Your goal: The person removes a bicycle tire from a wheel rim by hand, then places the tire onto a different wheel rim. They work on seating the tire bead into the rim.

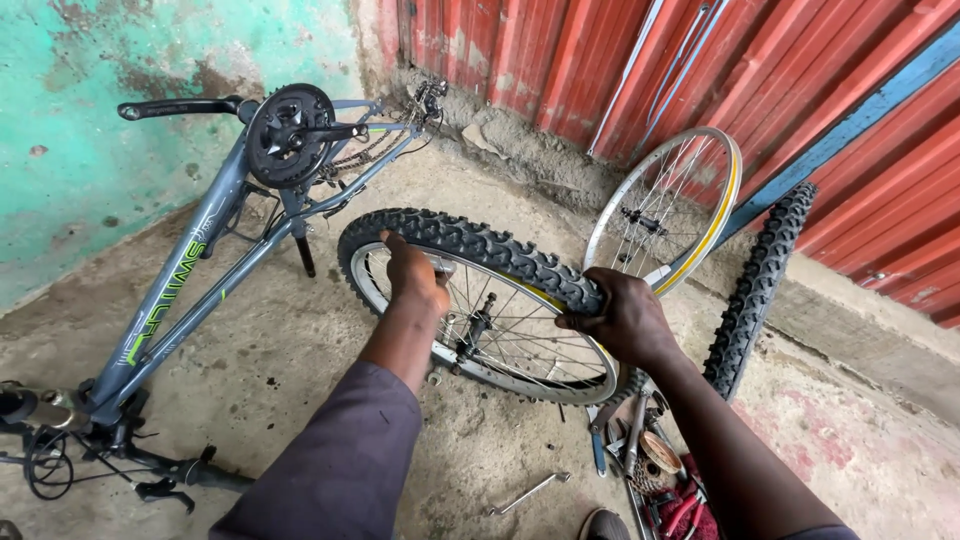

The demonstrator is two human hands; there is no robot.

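A bicycle wheel with a knobbly black tyre [480,245] and a silver spoked rim [520,340] stands tilted on the concrete floor in front of me. My left hand [412,275] grips the tyre and rim at its upper left. On the tyre's right side my right hand [622,318] is closed around the tread. Both arms reach in from the bottom of the view.
An upside-down grey bicycle frame [200,270] with crank and chain lies at the left. A bare silver rim [668,205] and a loose black tyre [757,290] lean against the red corrugated wall. Tools [640,455] and a spanner [528,492] lie on the floor near my feet.
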